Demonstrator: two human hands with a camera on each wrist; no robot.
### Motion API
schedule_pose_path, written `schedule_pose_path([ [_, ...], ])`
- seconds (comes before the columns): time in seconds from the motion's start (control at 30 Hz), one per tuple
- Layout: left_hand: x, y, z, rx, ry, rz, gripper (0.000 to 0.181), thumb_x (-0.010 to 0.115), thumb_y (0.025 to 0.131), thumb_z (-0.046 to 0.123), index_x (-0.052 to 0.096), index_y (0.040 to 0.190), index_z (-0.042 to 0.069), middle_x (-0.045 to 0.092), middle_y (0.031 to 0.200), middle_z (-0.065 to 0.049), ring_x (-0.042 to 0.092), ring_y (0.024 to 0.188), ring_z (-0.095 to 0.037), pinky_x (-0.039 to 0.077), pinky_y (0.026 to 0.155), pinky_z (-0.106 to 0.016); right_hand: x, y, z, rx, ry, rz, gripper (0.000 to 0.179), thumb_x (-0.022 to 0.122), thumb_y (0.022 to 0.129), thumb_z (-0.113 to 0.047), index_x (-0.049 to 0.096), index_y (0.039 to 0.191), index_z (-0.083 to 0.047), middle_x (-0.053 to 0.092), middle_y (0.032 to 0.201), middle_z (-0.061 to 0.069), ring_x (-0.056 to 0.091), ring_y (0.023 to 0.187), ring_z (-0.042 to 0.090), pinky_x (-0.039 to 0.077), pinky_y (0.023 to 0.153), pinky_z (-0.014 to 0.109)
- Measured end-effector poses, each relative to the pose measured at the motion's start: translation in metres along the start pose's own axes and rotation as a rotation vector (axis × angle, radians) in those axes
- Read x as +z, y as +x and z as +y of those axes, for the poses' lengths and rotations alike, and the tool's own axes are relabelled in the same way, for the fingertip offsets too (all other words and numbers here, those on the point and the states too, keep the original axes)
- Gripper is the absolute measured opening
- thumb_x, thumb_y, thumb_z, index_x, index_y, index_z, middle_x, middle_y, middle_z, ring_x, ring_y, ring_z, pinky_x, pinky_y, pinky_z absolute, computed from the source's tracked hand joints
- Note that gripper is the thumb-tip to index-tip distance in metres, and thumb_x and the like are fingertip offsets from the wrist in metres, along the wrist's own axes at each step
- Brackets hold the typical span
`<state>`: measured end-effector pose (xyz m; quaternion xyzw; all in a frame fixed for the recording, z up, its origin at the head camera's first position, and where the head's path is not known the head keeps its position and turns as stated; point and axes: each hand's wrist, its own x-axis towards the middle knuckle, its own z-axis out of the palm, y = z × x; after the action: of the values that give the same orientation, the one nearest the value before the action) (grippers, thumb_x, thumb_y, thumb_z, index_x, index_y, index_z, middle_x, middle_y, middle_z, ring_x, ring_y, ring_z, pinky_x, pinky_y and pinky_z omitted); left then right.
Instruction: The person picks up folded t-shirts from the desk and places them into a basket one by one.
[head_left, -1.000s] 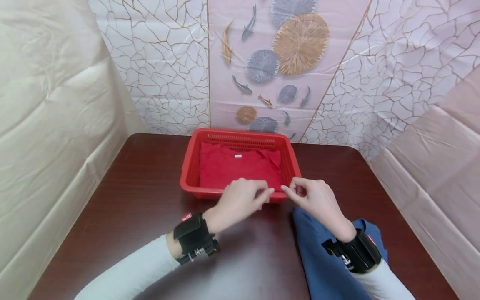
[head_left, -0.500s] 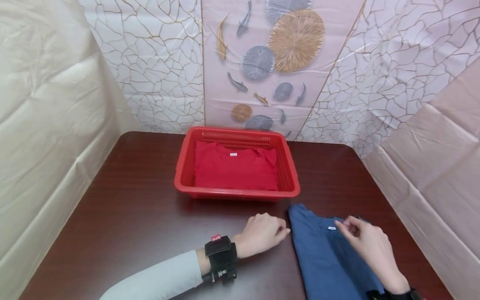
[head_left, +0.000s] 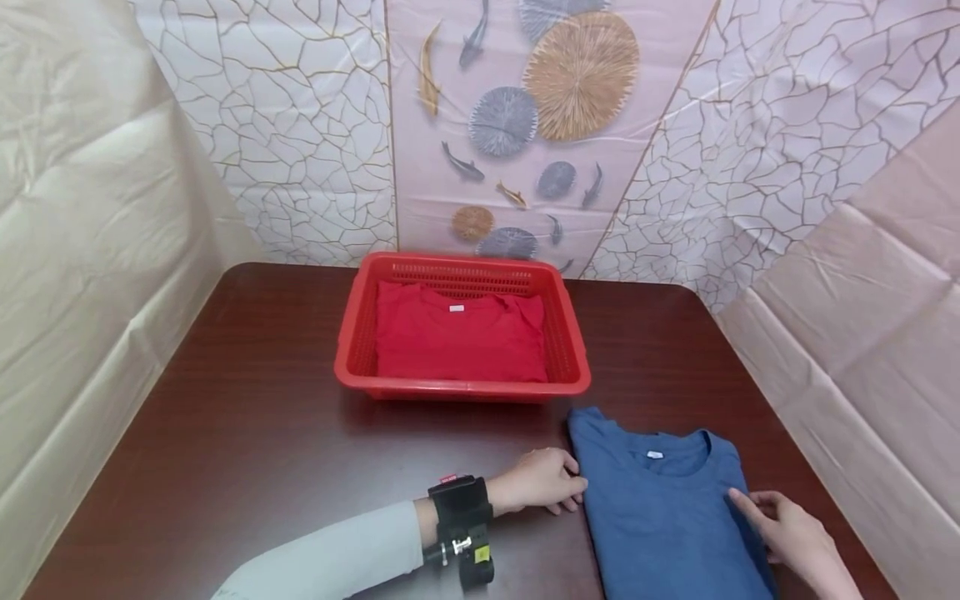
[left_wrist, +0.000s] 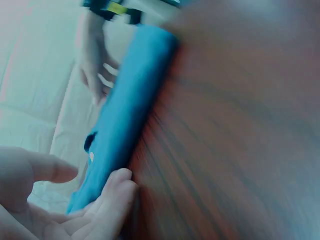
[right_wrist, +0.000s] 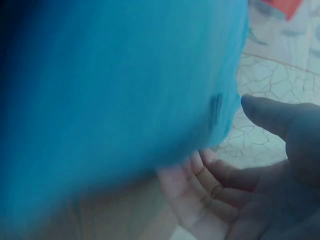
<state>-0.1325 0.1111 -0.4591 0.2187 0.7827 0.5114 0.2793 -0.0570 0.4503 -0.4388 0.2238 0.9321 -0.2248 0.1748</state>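
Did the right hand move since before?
Yes. Judged against the red basket, the right hand moved right and away from it, to the blue shirt.

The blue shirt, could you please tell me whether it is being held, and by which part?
Nothing appears held: the left hand is at the left edge of the blue shirt, the right hand at its right edge, neither closed around it.

I see a plain blue shirt point(head_left: 671, 525), a red shirt point(head_left: 461, 346), a red basket point(head_left: 465, 387), a brown table point(head_left: 262, 400) and white, gold-veined sheeting point(head_left: 300, 125).
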Motion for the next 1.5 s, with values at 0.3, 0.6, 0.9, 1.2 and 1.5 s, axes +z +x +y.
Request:
schedule_pose_path([
  [0.3, 0.009, 0.008, 0.001, -0.185, -0.635, -0.147, 0.068, 0.057, 0.085, 0.011, 0.02, 0.14, -0.002, 0.058, 0.107, -0.03, 0.061, 0.09, -0.036, 0.053, 0.078, -0.054, 0.006, 0.005, -0.006, 0.008, 0.317, -0.123, 0.101, 0.047, 0.082, -0.067, 0.025, 0.137, 0.015, 0.041, 0.129, 0.039, 0.059, 0.095, 0.033, 0.052, 0.077, 0.045],
  [0.6, 0.015, 0.015, -0.006, -0.182, -0.702, -0.192, 0.083, 0.055, 0.087, 0.004, -0.001, 0.148, 0.011, 0.046, 0.131, -0.026, 0.056, 0.103, -0.04, 0.045, 0.087, -0.062, 0.024, -0.003, -0.015, -0.001, 0.665, -0.307, 0.095, 0.05, 0.089, -0.051, -0.015, 0.147, -0.012, 0.003, 0.15, 0.032, 0.02, 0.131, 0.048, 0.041, 0.096, 0.056],
  [0.9, 0.008, 0.016, 0.001, -0.069, -0.558, -0.202, 0.075, 0.054, 0.085, 0.001, 0.015, 0.147, 0.016, 0.046, 0.129, -0.012, 0.06, 0.095, -0.025, 0.053, 0.078, -0.053, 0.023, -0.023, -0.025, -0.013, 0.705, -0.259, 0.092, 0.053, 0.09, -0.043, -0.014, 0.147, -0.017, 0.0, 0.152, 0.028, 0.016, 0.133, 0.044, 0.039, 0.096, 0.056],
  [1.2, -0.008, 0.014, 0.026, 0.042, -0.364, -0.197, 0.062, 0.055, 0.084, 0.002, 0.031, 0.139, 0.015, 0.055, 0.115, -0.005, 0.06, 0.087, -0.016, 0.058, 0.065, -0.041, 0.009, -0.044, -0.04, -0.027, 0.681, -0.198, 0.087, 0.054, 0.09, -0.044, -0.003, 0.149, -0.016, 0.011, 0.152, 0.026, 0.038, 0.123, 0.033, 0.045, 0.091, 0.051],
  [1.5, -0.038, 0.005, 0.052, 0.085, -0.349, -0.196, 0.067, 0.056, 0.086, 0.007, 0.025, 0.145, 0.019, 0.05, 0.122, -0.004, 0.057, 0.096, -0.015, 0.058, 0.07, -0.041, -0.009, -0.052, -0.057, -0.117, 0.733, -0.162, 0.082, 0.053, 0.091, -0.04, -0.002, 0.15, -0.023, 0.006, 0.154, 0.018, 0.039, 0.12, 0.016, 0.045, 0.092, 0.04],
])
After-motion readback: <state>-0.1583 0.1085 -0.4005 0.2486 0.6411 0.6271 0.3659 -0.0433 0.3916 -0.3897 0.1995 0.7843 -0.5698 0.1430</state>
